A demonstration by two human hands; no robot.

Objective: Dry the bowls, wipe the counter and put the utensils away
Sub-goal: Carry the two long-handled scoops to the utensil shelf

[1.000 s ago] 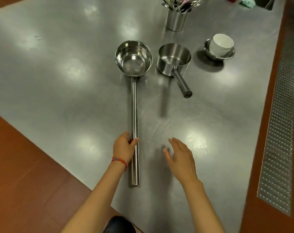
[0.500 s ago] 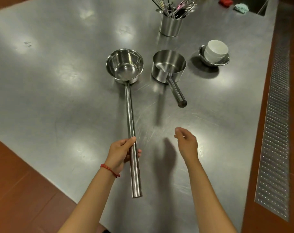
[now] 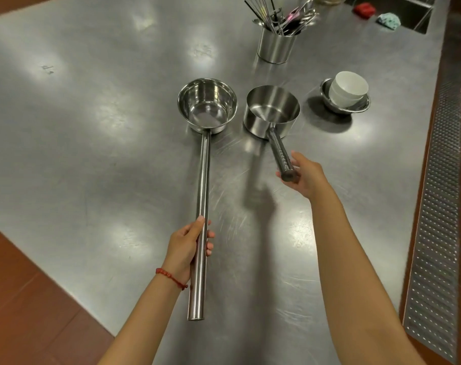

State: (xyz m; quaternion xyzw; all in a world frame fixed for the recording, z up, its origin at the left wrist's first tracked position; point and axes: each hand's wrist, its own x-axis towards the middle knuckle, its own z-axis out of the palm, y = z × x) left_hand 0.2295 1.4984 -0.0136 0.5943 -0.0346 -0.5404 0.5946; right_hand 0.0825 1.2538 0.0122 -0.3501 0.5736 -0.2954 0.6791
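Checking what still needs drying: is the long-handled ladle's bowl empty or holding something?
Empty: the long-handled ladle faces up, showing only bare, shiny metal inside. Droplets cannot be told.

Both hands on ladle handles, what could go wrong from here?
1. The left hand grips the long-handled ladle far from its bowl; lifted, the heavy end may droop and swing into the short-handled ladle beside it.
2. The right hand reaches only the tip of that short handle, so the grip looks loose and could slip.
3. The white bowls sit tilted in a steel bowl nearby; a swung ladle could tip them.
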